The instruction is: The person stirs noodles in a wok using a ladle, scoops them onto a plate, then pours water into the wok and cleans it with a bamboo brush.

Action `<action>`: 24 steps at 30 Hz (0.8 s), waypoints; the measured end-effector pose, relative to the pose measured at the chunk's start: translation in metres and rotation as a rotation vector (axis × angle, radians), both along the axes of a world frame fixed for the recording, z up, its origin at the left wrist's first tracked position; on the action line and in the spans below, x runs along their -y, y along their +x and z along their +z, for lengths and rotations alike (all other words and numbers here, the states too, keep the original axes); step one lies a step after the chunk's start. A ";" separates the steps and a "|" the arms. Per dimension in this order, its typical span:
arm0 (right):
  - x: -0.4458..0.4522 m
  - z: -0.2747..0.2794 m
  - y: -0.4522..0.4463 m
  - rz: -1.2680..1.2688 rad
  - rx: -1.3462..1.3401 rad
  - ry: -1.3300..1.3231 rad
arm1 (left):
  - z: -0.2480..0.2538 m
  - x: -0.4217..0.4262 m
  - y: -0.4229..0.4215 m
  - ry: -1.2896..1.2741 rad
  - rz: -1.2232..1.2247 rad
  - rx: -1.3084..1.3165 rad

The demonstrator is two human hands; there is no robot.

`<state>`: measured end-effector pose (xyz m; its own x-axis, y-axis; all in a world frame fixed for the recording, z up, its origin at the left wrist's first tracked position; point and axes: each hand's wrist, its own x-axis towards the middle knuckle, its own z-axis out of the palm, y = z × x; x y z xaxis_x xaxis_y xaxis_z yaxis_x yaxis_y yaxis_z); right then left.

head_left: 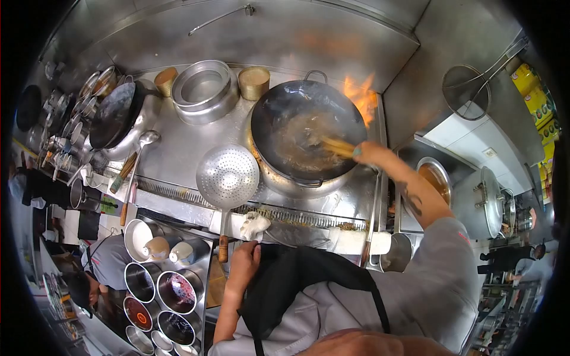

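My right hand (373,153) is closed round a bamboo brush (337,146), whose far end reaches into the large black wok (273,113). Brownish liquid (303,133) swirls in the bottom of the wok. Orange flames (362,98) rise at its upper right edge. Near the front edge of the stove is my left hand (246,255), its fingers curled, beside the wooden handle of a perforated ladle (228,177) and just below a crumpled white cloth (254,226). Whether this hand grips anything is hidden.
An aluminium pot (205,95) and a tin (254,83) stand behind the ladle. Left are another wok (116,115) and a long-handled ladle (149,137). Sauce containers (177,292) stand lower left, near a co-worker (110,261). A lidded pot (484,202) is at right.
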<state>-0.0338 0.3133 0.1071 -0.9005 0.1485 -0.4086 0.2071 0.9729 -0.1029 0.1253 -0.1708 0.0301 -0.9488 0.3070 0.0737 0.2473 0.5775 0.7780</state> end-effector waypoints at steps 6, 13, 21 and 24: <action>-0.013 -0.014 -0.001 -0.027 -0.120 0.240 | 0.004 0.013 0.000 -0.065 0.046 0.011; 0.008 -0.052 -0.129 -0.010 -0.470 0.055 | 0.002 0.016 0.004 -0.187 0.042 -0.054; 0.128 -0.047 -0.054 0.164 -0.064 -0.437 | -0.033 -0.008 -0.018 -0.450 0.014 -0.098; 0.073 -0.032 0.001 0.210 0.063 -0.412 | -0.046 -0.019 -0.037 -0.666 -0.002 -0.035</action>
